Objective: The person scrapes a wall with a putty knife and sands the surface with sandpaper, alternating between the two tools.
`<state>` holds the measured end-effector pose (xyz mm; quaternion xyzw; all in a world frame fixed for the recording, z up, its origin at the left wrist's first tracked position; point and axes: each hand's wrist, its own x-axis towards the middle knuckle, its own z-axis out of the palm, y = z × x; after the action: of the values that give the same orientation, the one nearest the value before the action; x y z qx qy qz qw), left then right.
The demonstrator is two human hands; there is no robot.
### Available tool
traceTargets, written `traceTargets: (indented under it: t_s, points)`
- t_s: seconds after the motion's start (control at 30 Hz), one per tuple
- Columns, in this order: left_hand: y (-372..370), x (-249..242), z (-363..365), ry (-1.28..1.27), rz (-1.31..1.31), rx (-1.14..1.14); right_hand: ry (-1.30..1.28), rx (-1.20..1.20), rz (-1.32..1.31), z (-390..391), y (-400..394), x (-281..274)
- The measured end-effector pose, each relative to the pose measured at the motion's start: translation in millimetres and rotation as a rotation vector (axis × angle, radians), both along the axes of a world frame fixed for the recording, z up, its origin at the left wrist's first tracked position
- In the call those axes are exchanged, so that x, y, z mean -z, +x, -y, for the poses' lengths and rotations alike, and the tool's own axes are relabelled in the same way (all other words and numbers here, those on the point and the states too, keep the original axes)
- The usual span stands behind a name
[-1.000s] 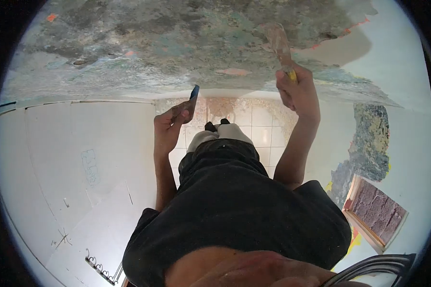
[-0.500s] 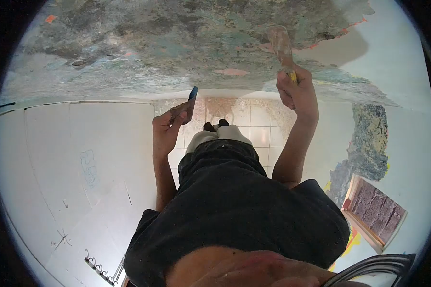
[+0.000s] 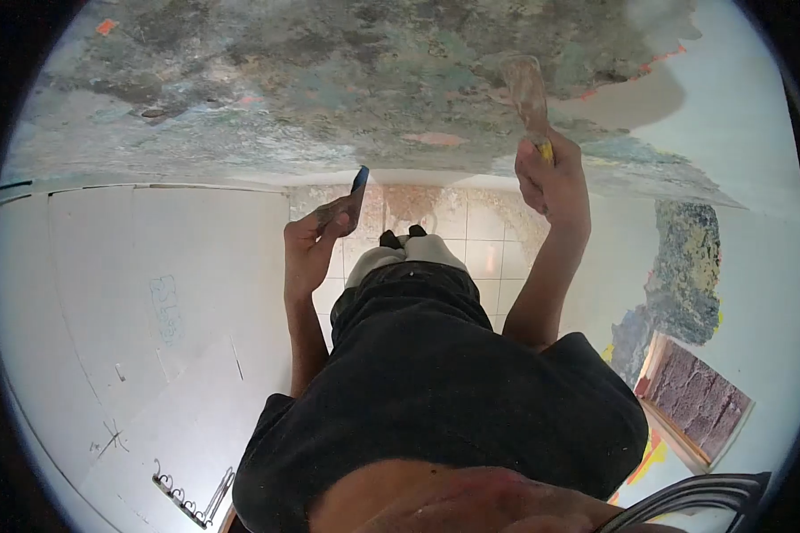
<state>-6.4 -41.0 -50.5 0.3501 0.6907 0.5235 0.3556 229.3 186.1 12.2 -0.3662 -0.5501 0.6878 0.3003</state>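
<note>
My right hand (image 3: pixel 560 182) is closed around the handle of a putty knife (image 3: pixel 526 89), a bit of yellow showing between the fingers. Its broad blade, smeared with brown-grey residue, lies against or just in front of the rough wall (image 3: pixel 329 89); the exact contact is hard to tell. Lower and to the left, my left hand (image 3: pixel 308 253) grips a flat scraper-like tool (image 3: pixel 358 191), seen nearly edge-on, with a blue edge and brownish smears. That tool is held apart from the putty knife, close in front of the wall's lower part. Grey-green patches and orange flecks mark the wall.
Smooth pale paint (image 3: pixel 738 107) borders the rough area on the right. White panels (image 3: pixel 187 266) stand at left, with a hook rack (image 3: pixel 182 502) below. A framed opening (image 3: pixel 698 400) is at lower right. Tiled floor (image 3: pixel 484 258) lies around my feet.
The view has shifted slightly, so the wall sits a little lower in it. Both hands keep their holds, and the putty knife stays at nearly the same spot on the wall.
</note>
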Motion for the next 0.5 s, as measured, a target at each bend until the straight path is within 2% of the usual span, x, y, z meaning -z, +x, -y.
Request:
traceTargets:
  t_s: [0.2,0.23,0.4,0.5]
  points:
    - [-4,5,0,-0.080,-0.041,-0.004,0.007,0.028,0.033,3,-3,-6]
    - [-6,5,1,0.030,0.026,0.023,0.003,0.032,0.036,1,6,-4]
    - [-9,12,5,-0.030,0.031,-0.032,-0.018,0.014,0.062,1,5,-1]
    - [-10,7,4,-0.037,0.039,-0.039,0.063,0.067,0.161,-3,21,-9]
